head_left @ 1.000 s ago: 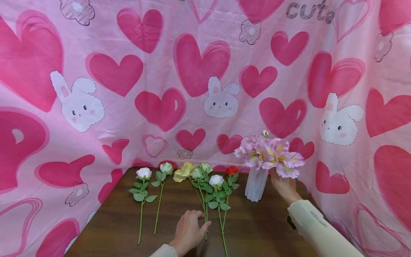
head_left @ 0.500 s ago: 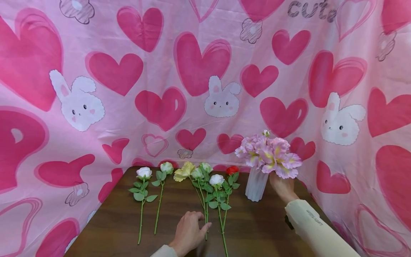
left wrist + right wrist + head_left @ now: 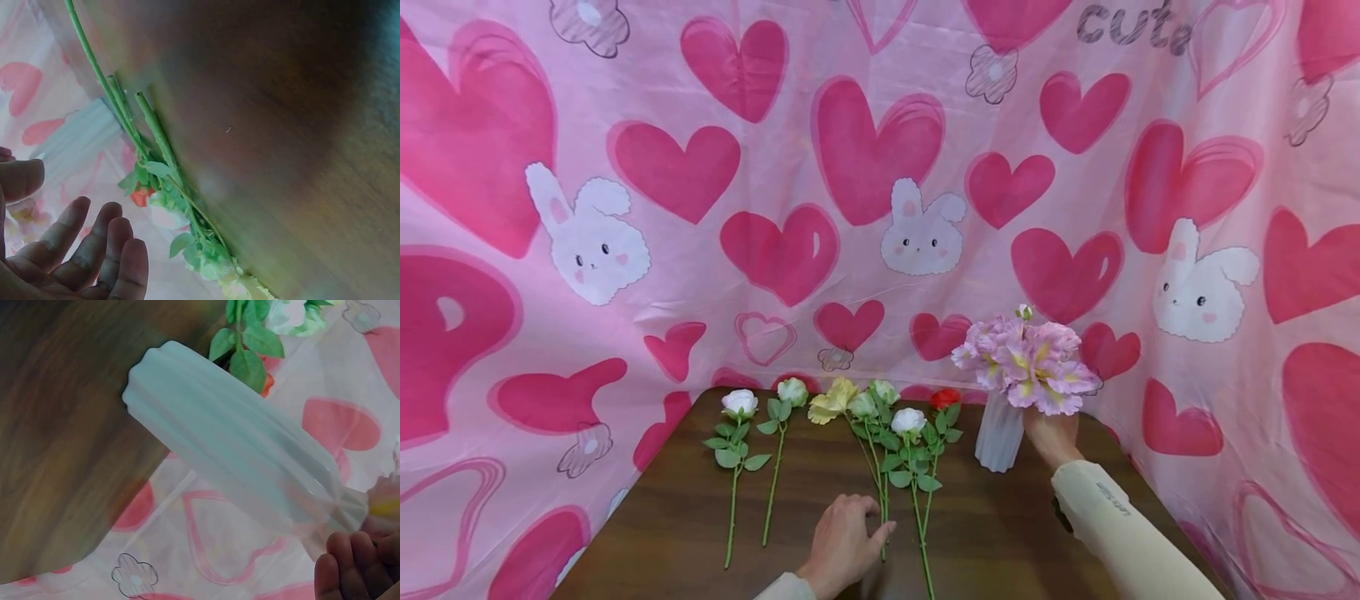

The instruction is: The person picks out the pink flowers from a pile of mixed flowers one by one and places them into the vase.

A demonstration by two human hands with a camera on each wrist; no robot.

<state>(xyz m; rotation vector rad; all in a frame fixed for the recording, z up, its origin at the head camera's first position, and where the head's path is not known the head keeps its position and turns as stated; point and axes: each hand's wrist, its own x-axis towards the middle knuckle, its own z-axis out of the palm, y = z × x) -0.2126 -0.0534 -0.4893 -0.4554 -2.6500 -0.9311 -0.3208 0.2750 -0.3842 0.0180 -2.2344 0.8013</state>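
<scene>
On the right side of the table a ribbed white vase [image 3: 998,440] stands upright, with large pink-and-yellow flowers [image 3: 1026,362] above its mouth. My right hand [image 3: 1052,437] is just beside the vase's upper part, under the rightmost bloom. In the right wrist view its curled fingers [image 3: 356,562] lie close to the vase's neck [image 3: 350,509] and seem to pinch the pink flower's stem, which is mostly hidden. My left hand [image 3: 846,537] is low over the table, fingers relaxed and holding nothing, beside the lower stems of green-white roses [image 3: 862,406].
A white rose [image 3: 740,404] and a pale green rose [image 3: 792,390] lie at the left. Around the middle are a yellow flower [image 3: 832,402], another white rose [image 3: 908,422] and a red rose [image 3: 945,399]. Pink heart-print cloth [image 3: 850,283] hangs behind the brown table [image 3: 685,508].
My right hand has shifted slightly left toward the vase, and the rightmost pink bloom has moved left with it. The left hand has stayed in place. The head view has shifted slightly.
</scene>
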